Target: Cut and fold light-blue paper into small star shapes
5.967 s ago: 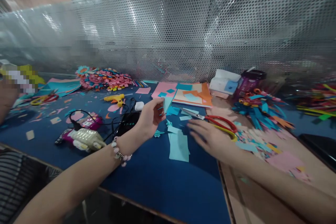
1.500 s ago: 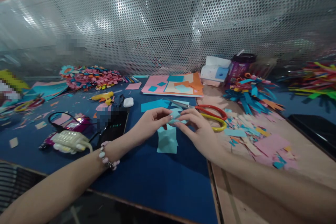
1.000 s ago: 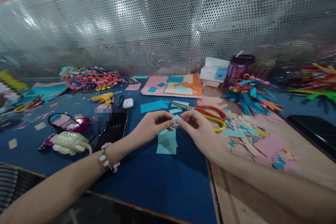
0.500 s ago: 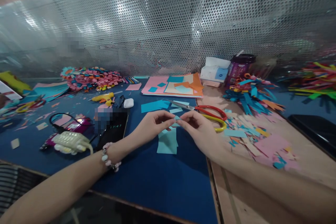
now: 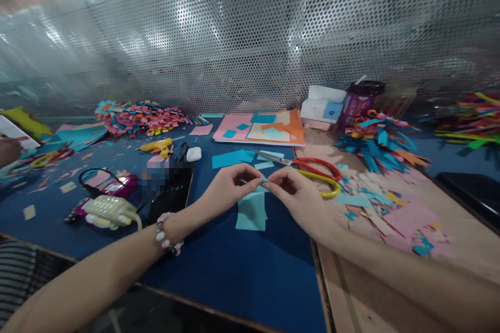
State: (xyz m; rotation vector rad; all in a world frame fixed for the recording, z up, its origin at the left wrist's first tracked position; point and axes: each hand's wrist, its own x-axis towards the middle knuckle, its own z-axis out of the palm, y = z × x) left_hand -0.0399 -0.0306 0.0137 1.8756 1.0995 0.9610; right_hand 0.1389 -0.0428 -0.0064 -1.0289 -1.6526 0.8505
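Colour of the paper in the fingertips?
Light blue; the pinched paper shows in the head view.

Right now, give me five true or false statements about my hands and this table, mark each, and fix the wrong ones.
1. The left hand and right hand pinch a small blue paper. True.
2. The right hand holds the scissors. False: the scissors lie beyond it, not held.
3. A small white case lies left of the scissors. True.
4. The glue gun is purple. False: the glue gun is yellow.
5. The tissue pack stands right of the paper stack. True.
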